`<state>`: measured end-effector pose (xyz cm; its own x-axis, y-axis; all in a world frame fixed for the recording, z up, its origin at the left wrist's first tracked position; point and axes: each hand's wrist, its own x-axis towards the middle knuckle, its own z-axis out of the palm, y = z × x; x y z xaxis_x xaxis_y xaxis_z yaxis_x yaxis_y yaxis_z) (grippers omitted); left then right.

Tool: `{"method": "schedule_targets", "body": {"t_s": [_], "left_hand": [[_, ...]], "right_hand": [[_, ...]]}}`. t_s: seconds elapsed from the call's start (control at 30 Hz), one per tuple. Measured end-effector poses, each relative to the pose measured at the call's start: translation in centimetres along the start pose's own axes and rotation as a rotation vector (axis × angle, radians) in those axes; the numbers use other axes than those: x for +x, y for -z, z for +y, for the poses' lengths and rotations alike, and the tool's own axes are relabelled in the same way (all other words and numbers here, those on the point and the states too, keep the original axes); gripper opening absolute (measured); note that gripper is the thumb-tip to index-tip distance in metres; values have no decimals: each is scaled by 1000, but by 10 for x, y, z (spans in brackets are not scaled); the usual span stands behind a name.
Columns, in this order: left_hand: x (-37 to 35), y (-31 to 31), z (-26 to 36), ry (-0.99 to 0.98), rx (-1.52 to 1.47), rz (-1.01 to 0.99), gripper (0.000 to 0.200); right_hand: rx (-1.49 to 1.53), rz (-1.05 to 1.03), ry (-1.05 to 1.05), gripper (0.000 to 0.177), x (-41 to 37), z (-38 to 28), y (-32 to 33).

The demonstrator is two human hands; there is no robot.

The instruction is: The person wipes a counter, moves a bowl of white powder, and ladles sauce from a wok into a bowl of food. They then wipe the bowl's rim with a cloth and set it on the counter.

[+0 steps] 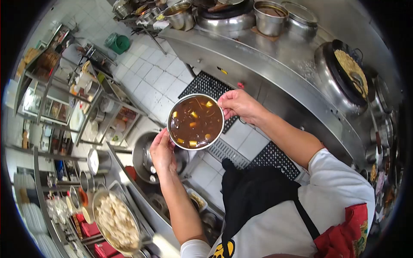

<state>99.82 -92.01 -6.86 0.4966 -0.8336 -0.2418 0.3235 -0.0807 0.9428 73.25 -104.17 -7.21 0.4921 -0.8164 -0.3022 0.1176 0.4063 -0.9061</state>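
Observation:
A round metal bowl (pixel 195 149) hangs in mid-air before me, over the tiled floor. Dark brown soup (pixel 200 116) with several yellow pieces fills much of it. My left hand (pixel 163 151) grips the bowl's lower left rim, its fingers partly hidden behind the side. At the upper right, my right hand (pixel 241 104) pinches the rim between thumb and fingers. Both hands are closed on the bowl, which is tipped somewhat toward my view.
A steel stove counter (pixel 241 47) curves along the right, carrying pots and a wok (pixel 350 69) of pale food with a ladle. At left are shelves, a large metal basin (pixel 142 150) and a pan of pale pieces (pixel 116 219). Black perforated mats (pixel 273 159) lie on the floor.

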Motion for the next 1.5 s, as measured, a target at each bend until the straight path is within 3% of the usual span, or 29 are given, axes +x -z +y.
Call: {"method": "schedule_targets", "body": {"t_s": [0.53,0.73,1.5], "left_hand": [[376,-108,77,6,-28,-86,24],[487,-137,102,16,-36,-10,23],[902,-131,224,26,60,-128,21]], "right_hand": [[57,106,92,10,335,-133,39],[24,95,57,10,458,-174,45],[51,192,69,11,841,-278,-28]]}}
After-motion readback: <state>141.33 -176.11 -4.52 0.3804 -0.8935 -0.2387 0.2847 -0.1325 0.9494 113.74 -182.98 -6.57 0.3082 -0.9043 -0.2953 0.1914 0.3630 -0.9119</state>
